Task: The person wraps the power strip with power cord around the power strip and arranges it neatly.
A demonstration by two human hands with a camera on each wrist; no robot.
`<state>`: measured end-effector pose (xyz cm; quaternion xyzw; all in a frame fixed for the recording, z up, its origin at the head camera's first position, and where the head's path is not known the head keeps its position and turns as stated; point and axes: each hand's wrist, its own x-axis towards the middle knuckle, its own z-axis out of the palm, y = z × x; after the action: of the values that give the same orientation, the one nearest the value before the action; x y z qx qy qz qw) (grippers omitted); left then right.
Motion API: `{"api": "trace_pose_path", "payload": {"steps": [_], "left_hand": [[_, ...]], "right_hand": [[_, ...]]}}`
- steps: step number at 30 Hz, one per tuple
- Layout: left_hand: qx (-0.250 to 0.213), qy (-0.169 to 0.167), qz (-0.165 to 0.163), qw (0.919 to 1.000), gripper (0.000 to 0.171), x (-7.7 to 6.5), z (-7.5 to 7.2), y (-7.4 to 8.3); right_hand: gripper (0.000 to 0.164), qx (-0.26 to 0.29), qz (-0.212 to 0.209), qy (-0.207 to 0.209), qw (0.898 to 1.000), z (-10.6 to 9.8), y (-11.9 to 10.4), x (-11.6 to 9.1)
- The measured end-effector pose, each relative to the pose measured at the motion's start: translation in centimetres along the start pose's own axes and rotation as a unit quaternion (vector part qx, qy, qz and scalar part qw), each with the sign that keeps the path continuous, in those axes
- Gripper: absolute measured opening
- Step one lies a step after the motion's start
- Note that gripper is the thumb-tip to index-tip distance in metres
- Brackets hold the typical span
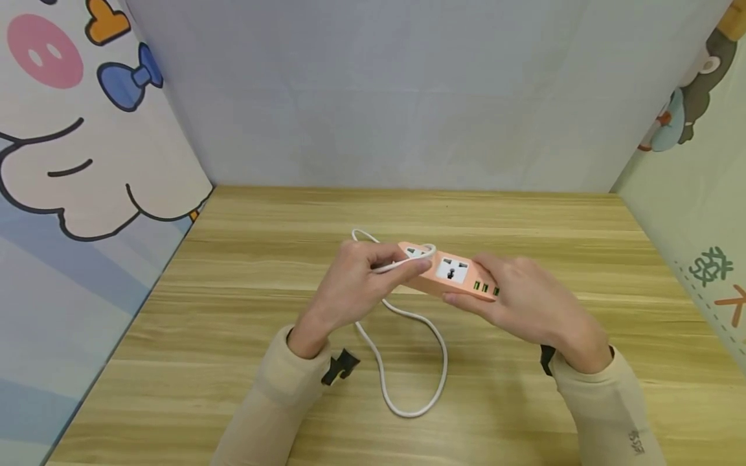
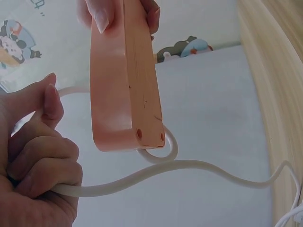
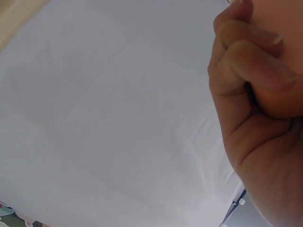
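Observation:
An orange power strip (image 1: pixel 428 279) with white sockets and green USB ports is held above the table, tilted. My right hand (image 1: pixel 527 298) grips its right end, fingers wrapped around the body in the right wrist view. A white cord (image 1: pixel 445 362) leaves the strip's left end and loops down to the table. Its upper part is pinched between thumb and index finger of my left hand (image 1: pixel 355 285), across the left socket. In the left wrist view, curled fingers of that hand (image 2: pixel 42 161) also hold the cord (image 2: pixel 128 179). The plug is not clearly visible.
The wood-grain table (image 1: pixel 262 246) ends at a pale grey back wall (image 1: pixel 396 97). Cartoon-printed panels stand on the left (image 1: pixel 87 155) and right (image 1: pixel 699 194). A black strap piece (image 1: pixel 340 367) sticks out from the left sleeve.

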<state>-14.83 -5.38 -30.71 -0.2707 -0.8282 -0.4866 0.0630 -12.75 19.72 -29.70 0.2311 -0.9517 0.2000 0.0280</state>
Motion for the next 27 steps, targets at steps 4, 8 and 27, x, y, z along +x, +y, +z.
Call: {"api": "trace_pose_path", "payload": {"steps": [4,8,27], "left_hand": [[-0.005,-0.001,0.003,1.0000,0.025,0.0,0.0,0.0],[-0.010,0.000,0.013,0.9999,0.023,0.0,0.1,0.1],[-0.062,-0.062,0.028,0.9958,0.017,0.0,0.4,0.2]], "right_hand": [[0.040,-0.005,0.004,0.002,1.000,-0.1,0.0,0.0],[0.040,0.000,-0.001,0.014,1.000,-0.2,0.1,-0.1],[0.038,-0.012,-0.039,0.129,0.991,-0.4,1.1,0.0]]}}
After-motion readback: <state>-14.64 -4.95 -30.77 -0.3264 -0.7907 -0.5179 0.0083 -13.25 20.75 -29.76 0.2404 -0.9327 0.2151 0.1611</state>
